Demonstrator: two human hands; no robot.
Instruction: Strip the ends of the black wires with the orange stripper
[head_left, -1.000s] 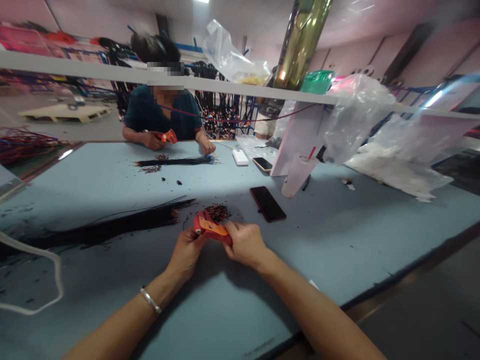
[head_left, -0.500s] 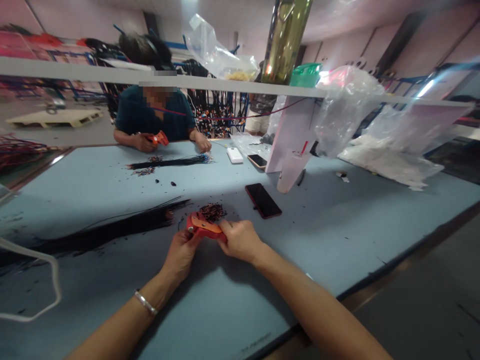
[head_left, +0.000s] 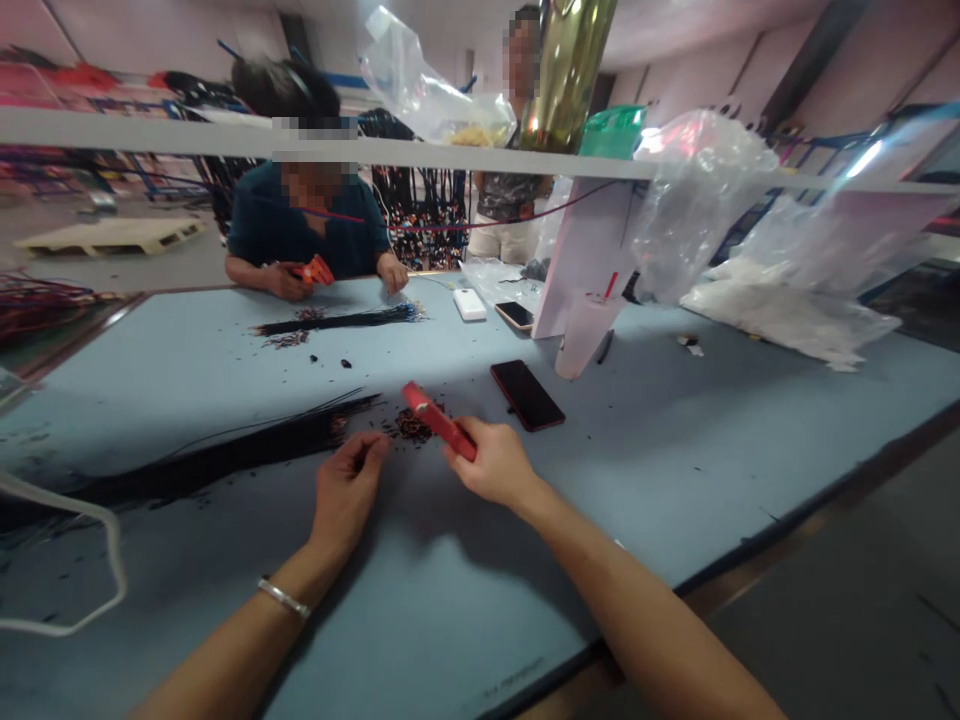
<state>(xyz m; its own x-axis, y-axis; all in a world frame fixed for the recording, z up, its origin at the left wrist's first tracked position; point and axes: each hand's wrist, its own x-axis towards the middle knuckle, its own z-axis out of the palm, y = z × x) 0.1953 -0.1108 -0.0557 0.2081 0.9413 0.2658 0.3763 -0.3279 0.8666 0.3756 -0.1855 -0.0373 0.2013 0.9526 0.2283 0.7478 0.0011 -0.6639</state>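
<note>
My right hand [head_left: 491,462] is wrapped round a red wire stripper [head_left: 437,420], whose head points up and to the left. My left hand [head_left: 351,490], a silver bracelet on its wrist, is closed in a pinch at the right end of a long bundle of black wires [head_left: 225,455]. Whatever its fingertips hold is too small to make out. The stripper and my left fingers are apart. Just beyond both hands, partly behind the tool, is a small heap of cut wire insulation bits [head_left: 412,425].
Across the table [head_left: 637,480], a co-worker [head_left: 307,220] holds an orange-red tool near a second wire bundle [head_left: 337,320]. A black phone [head_left: 527,395], a cup with a red straw [head_left: 587,335] and plastic bags [head_left: 787,290] lie beyond my right hand. A shelf [head_left: 450,155] spans above.
My left hand has come away from the wire stripper and sits slightly left. The stripper has turned in my right hand, its head now raised. Another person shows more fully behind the shelf.
</note>
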